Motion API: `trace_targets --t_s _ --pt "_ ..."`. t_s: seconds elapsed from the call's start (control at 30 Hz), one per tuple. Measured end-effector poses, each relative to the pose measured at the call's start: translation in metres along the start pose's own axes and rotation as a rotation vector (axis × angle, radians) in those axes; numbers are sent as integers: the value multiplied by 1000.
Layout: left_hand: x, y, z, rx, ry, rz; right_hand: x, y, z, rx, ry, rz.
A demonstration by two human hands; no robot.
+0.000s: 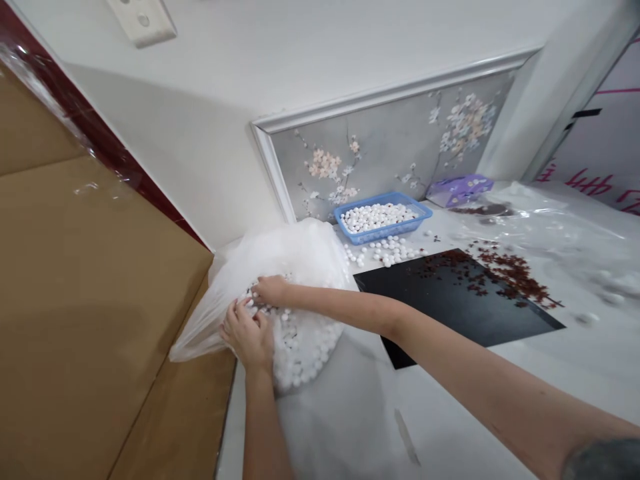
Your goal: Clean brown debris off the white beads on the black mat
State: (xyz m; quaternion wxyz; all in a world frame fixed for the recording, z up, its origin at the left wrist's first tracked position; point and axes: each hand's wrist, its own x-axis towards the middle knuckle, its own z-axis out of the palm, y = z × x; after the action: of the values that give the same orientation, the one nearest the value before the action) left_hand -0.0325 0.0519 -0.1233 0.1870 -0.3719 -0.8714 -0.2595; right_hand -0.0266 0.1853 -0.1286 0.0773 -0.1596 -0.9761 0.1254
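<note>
White balls [300,350] are heaped inside a clear plastic bag [293,260], which is slumped at the left edge of the bench [345,427], against a cardboard sheet [85,280]. The bag's mouth is held open, and both hands are placed at it. The left grip [247,337] is curled down at the near side of the opening, its fingers against the balls and the film. The right grip [273,290], reached across from the right, is pushed in among the balls at the far side, its fingers partly hidden. Neither is seen spread wide, but whether anything is clamped by either cannot be told.

Just beyond the bag, a blue basket [425,210] filled with more balls is set against the wall, and loose balls [385,252] are scattered in front of it. To the right, a black board [440,300] is laid on the bench, with dark red flakes [510,273] strewn over its far corner and onto a clear plastic sheet [565,233]. A purple packet [457,190] is placed at the far edge, below a floral wall panel [395,143].
</note>
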Motion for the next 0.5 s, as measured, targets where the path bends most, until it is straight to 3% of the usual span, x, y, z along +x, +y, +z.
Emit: trace_targets --t_s 0.23,0.5 --pt "-1 2 -2 -12 7 0 -14 13 -30 -25 40 26" --pt "1 4 -3 12 -11 -6 -49 16 -69 -58 185 -48"
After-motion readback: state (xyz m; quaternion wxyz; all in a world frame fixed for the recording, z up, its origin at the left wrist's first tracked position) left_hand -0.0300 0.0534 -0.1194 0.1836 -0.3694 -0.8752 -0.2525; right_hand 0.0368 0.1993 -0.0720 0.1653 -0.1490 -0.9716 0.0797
